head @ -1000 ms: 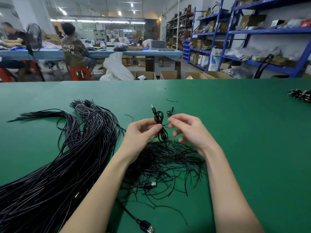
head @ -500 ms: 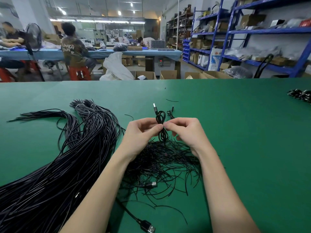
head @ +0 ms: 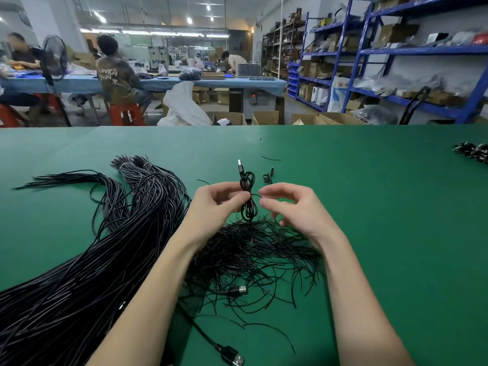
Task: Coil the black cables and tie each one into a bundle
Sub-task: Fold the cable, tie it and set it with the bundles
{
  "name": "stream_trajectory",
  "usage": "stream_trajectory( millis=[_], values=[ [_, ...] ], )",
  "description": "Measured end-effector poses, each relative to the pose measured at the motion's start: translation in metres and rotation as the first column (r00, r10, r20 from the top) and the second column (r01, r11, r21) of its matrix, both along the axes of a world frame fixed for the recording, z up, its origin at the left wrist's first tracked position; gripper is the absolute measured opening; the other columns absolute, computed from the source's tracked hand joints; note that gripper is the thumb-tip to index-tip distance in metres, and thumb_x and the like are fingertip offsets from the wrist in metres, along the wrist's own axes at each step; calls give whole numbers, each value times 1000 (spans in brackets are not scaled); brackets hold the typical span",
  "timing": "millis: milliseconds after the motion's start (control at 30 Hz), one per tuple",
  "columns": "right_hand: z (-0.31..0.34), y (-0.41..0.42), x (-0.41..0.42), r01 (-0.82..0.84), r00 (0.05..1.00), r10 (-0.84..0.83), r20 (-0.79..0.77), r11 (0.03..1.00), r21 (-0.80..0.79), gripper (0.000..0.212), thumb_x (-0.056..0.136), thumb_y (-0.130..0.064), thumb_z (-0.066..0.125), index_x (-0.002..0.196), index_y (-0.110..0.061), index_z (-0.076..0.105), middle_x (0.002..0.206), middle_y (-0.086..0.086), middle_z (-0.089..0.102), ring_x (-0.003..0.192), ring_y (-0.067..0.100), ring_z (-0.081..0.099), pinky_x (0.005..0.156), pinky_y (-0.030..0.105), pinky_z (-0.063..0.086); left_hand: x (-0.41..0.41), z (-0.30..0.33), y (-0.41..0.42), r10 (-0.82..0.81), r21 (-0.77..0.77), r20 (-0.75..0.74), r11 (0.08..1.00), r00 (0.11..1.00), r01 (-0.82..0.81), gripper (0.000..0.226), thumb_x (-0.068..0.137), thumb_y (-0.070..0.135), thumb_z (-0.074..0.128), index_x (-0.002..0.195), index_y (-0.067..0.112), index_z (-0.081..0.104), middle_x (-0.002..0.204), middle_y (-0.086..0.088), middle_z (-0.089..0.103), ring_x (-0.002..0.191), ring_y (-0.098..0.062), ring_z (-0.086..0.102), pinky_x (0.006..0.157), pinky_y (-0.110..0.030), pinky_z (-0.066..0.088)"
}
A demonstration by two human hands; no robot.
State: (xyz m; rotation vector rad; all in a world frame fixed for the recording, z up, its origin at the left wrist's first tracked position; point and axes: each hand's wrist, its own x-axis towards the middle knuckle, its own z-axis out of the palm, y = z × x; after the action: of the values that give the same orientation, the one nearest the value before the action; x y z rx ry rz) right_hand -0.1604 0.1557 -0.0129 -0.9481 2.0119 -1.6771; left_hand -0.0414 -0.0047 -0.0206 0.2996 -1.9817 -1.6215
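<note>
My left hand [head: 216, 204] pinches a coiled black cable [head: 248, 199] at its waist and holds it upright above the green table [head: 369, 220]. The cable's USB plug sticks up at the top, and a thin black tie wraps its middle. Just right of the coil, my right hand [head: 293, 207] hovers with fingers curled; whether its fingertips touch the tie's end is unclear. Under both hands lies a heap of thin black ties [head: 258, 254]. A large sheaf of loose black cables [head: 79, 273] spreads over the left of the table.
A loose USB plug [head: 233, 359] lies near the table's front edge and another [head: 237, 289] in the tie heap. Finished bundles [head: 472, 151] sit at the far right edge. Beyond the table are boxes, blue shelving and people at a far bench.
My right hand met the left at the coil's waist half a second ago and has now drawn a little to the right. The left hand still holds the coil in the same place.
</note>
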Motion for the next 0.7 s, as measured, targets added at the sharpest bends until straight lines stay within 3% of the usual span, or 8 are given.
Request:
stream_trajectory(
  millis=[200, 400, 467, 500, 533, 600, 633, 700],
  values=[
    [6, -9, 13, 86, 972, -93, -218, 995, -40, 10, 80, -41, 86, 81, -34, 79, 83, -18, 76, 62, 27, 59, 58, 28, 46, 0, 2, 1, -15, 86, -1, 996, 1000, 15, 21, 90, 17, 75, 109, 11, 74, 98, -2, 79, 98, -13, 73, 81, -20, 57],
    [4, -15, 15, 164, 967, -177, -186, 983, -82, 11, 83, -32, 84, 74, -30, 79, 64, -15, 70, 53, 11, 55, 51, 17, 41, 1, 3, 3, 16, -31, -42, 999, 999, -17, 20, 88, 13, 76, 109, 14, 76, 98, 2, 79, 98, -15, 74, 87, -22, 56],
    [5, -19, 13, 181, 983, -181, 2, 981, -75, 10, 85, -21, 82, 75, -20, 79, 65, -8, 70, 52, 6, 51, 49, 15, 39, 2, 4, 8, 42, -180, -108, 982, 993, -61, 20, 87, 8, 77, 106, 15, 78, 96, 6, 79, 94, -9, 74, 86, -18, 55],
    [5, -20, 13, 175, 969, -156, 192, 981, -82, 10, 86, -13, 79, 76, -15, 78, 66, -3, 68, 50, 5, 48, 45, 14, 37, 2, 4, 11, 62, -277, -139, 956, 988, -99, 21, 87, 6, 77, 106, 14, 78, 95, 7, 79, 91, -6, 74, 86, -17, 55],
    [4, -21, 13, 150, 903, -94, 420, 983, -103, 11, 87, -7, 74, 76, -9, 76, 67, 1, 64, 48, 3, 45, 41, 13, 34, 2, 3, 13, 78, -373, -171, 917, 982, -138, 21, 86, 5, 77, 106, 13, 79, 95, 8, 78, 88, -3, 74, 85, -16, 55],
    [0, -19, 14, 103, 658, 75, 749, 977, -188, 17, 87, -1, 69, 71, -4, 74, 67, 2, 58, 44, 1, 43, 35, 9, 31, 0, 1, 16, 90, -480, -208, 858, 974, -182, 21, 85, 5, 78, 106, 11, 78, 94, 7, 78, 85, -1, 72, 85, -15, 54],
    [-2, -18, 14, 84, 576, 141, 805, 970, -229, 16, 83, -3, 71, 67, -5, 74, 67, 2, 58, 43, 1, 44, 34, 9, 33, 0, 1, 15, 85, -465, -195, 869, 977, -168, 21, 86, 6, 78, 106, 12, 78, 94, 8, 78, 86, -1, 73, 86, -16, 54],
    [-4, -14, 14, 15, 600, 194, 776, 967, -253, 10, 81, -9, 74, 72, -7, 75, 69, 1, 63, 46, 2, 50, 37, 9, 38, -1, 3, 11, 50, -318, -122, 944, 991, -87, 20, 86, 8, 78, 103, 17, 78, 93, 7, 79, 90, -6, 74, 87, -19, 56]
  ],
)
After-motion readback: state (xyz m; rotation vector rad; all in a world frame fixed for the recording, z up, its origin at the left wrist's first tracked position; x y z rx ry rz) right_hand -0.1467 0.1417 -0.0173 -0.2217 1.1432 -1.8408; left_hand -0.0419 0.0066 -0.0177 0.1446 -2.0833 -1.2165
